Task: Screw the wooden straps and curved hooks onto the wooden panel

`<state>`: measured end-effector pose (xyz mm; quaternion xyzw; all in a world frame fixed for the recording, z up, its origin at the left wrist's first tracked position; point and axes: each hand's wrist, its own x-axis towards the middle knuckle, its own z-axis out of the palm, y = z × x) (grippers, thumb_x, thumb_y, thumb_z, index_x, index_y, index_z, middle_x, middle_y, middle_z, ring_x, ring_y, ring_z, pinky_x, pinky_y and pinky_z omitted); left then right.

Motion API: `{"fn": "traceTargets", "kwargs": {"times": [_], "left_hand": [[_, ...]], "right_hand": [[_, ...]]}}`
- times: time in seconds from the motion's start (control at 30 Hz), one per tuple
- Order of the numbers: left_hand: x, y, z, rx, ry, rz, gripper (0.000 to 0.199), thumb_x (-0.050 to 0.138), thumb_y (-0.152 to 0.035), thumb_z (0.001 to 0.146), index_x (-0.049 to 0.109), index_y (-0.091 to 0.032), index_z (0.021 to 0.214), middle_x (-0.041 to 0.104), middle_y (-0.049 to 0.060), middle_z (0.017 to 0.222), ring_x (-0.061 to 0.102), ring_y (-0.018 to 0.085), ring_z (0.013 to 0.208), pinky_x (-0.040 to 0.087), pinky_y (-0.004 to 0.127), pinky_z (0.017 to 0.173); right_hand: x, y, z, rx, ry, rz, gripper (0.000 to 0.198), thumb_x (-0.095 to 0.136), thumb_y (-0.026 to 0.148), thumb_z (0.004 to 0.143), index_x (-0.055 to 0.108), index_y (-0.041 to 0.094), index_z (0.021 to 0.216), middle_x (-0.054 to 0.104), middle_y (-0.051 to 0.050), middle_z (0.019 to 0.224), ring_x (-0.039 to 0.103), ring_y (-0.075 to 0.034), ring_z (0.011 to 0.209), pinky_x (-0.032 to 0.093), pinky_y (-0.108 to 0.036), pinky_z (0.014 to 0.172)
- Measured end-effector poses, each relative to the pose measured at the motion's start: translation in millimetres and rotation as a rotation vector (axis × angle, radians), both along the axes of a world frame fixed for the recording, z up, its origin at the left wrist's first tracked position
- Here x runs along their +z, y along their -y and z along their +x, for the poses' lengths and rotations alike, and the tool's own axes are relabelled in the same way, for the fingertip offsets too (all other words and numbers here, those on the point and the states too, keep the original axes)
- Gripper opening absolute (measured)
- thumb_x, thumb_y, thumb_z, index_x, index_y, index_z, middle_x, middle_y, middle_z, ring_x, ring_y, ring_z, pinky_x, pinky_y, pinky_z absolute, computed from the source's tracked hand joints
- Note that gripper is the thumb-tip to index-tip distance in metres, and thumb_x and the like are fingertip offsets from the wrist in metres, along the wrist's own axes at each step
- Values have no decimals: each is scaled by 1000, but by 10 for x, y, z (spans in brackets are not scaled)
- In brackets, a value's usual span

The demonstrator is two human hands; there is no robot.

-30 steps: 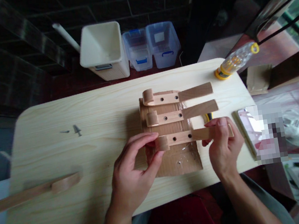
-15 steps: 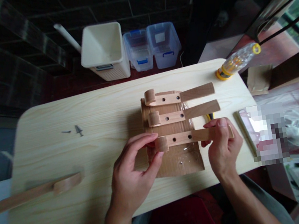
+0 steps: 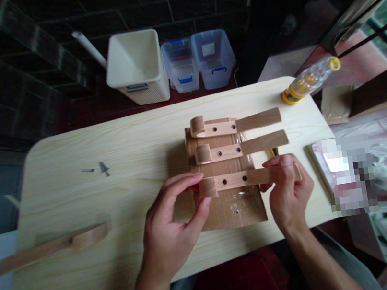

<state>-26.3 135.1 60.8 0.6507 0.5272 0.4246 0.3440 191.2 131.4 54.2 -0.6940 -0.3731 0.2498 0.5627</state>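
My left hand (image 3: 172,223) pinches the curled end of a wooden hook (image 3: 233,180) between thumb and fingertips. The straight tail of that hook is gripped by my right hand (image 3: 291,193), fingers folded round it. Two dark screw holes or screw heads show along its middle; which, I cannot tell. Beneath it is a piece of brown cardboard (image 3: 233,214) with clear tape and a small dark hole near its front edge. Two similar hooks, the middle one (image 3: 229,152) and the far one (image 3: 226,127), lie across the cardboard, roughly parallel, curls to the left.
Another wooden hook (image 3: 56,246) lies at the table's left, with several screws (image 3: 104,169) behind it. A yellow-and-black tool (image 3: 274,152) is partly hidden by my right hand. A plastic bottle (image 3: 309,81) stands at the back right corner. Bins (image 3: 138,83) sit beyond the table (image 3: 123,141).
The held hook has slid slightly left relative to the cardboard and the other two hooks, both hands moving with it. The whole view has shifted a little.
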Motion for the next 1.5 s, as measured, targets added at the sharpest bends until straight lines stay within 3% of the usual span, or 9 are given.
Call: {"fn": "traceTargets", "kwargs": {"times": [0.83,1.07,1.27,1.5], "left_hand": [[-20,0,-11,0,-1,-3,33,74,-20,97,72,-29,129,72,8,129,70,24,125,61,41,112],[-16,1,-15,19,-13,-16,34,76,-24,95,72,-27,129,73,10,128,71,26,122,63,44,110],[-8,-1,-34,34,-9,14,39,81,-26,92,72,-27,129,73,10,126,71,27,119,64,43,106],[22,5,-24,17,-1,7,36,78,-22,94,72,-28,129,72,8,127,70,24,119,62,41,107]], "right_hand": [[-2,9,3,22,23,-8,44,53,55,106,66,21,82,57,5,56,53,-11,42,42,-26,43],[-57,3,21,-7,-112,31,59,48,76,101,65,21,87,63,-1,84,54,-10,49,43,-27,44],[-84,-74,60,-130,-177,138,72,37,91,94,61,23,87,51,2,78,47,-12,52,37,-25,40],[-67,-49,27,-136,-160,56,70,42,89,94,62,22,85,52,3,76,45,-10,49,35,-24,40]]}}
